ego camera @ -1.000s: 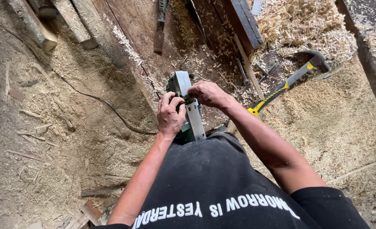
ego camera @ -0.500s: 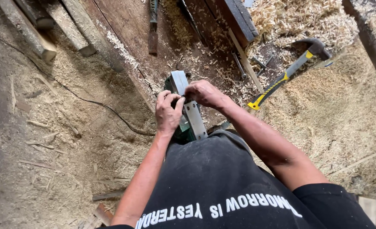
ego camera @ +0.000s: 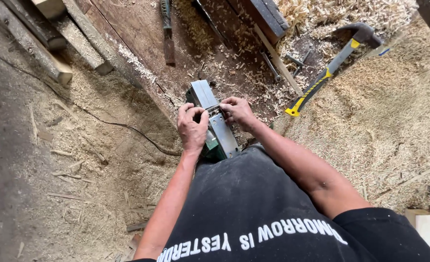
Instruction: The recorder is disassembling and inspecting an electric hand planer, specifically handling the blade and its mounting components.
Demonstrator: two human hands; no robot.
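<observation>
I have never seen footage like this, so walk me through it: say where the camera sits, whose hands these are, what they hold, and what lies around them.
The camera is worn on the person's head and looks straight down, so the dark shirt fills the bottom. Both bare hands work on a green electric planer turned metal base up. The left hand grips its side; the right hand touches the base. It rests against a reddish wooden bench strewn with shavings. A yellow-and-black hammer and a chisel lie nearby. Sawdust covers the floor.

Green electric planer (ego camera: pixel 214 127) lies sole-up on the wooden bench (ego camera: pixel 127 29).
</observation>
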